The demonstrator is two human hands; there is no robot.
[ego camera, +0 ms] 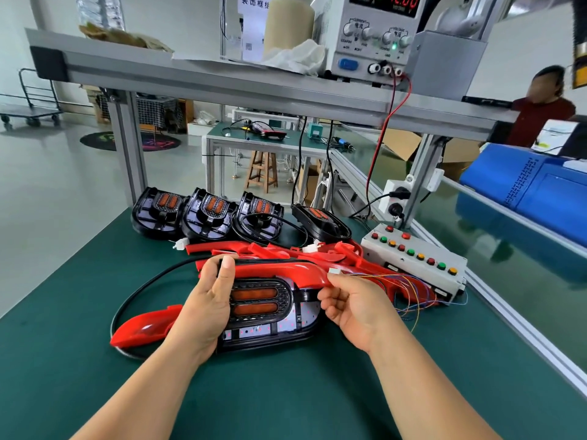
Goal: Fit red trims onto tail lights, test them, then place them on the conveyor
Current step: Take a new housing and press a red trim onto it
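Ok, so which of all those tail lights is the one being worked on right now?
On the green mat, skip the four black lights along its far edge. Nearer, the tail light held between the left hand and right hand is the one: it alone wears a red trim across its top.

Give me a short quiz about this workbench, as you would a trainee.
1. True or false: the power supply display reads 12.00.
2. How many black tail lights sit in the back row? A two, B four, C six.
3. Fill in: the left hand and right hand hold a tail light whose trim is coloured ___.
Key: 1 true; 2 B; 3 red.
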